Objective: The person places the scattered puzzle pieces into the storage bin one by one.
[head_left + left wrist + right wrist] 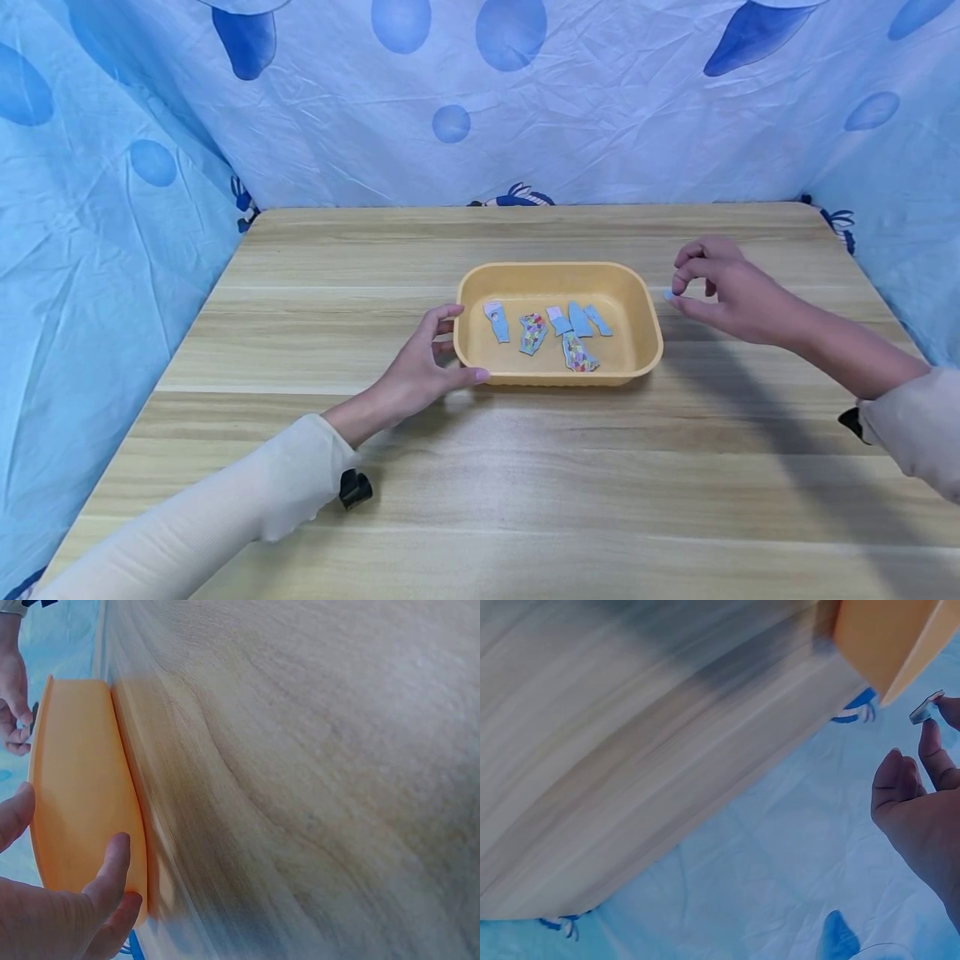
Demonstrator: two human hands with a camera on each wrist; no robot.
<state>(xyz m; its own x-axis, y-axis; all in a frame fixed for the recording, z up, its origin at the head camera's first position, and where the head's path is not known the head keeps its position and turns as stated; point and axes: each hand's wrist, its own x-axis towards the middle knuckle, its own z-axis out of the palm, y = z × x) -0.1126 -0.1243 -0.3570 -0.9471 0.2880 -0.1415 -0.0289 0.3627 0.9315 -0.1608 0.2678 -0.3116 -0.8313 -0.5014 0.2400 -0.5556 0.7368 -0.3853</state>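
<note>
A shallow yellow-orange plastic tray (555, 379) sits on the table, with several cut puzzle pieces lying inside. Two are patterned in many colours, one a patterned piece (533, 333) near the middle; others are mostly light blue, such as the blue piece (579, 320). My left hand (420, 362) holds the tray's left end, thumb on the front rim and fingers along the side. Beyond the tray's right end, above the table, my right hand (731, 292) pinches a small light-blue puzzle piece (924, 711) between thumb and index finger. Most of that piece's face is hidden.
The wooden table (525, 483) reaches back to a blue patterned cloth (322, 125) that hangs behind it and on both sides. The right forearm casts a long shadow on the tabletop. A black strap part (355, 487) shows at the left wrist.
</note>
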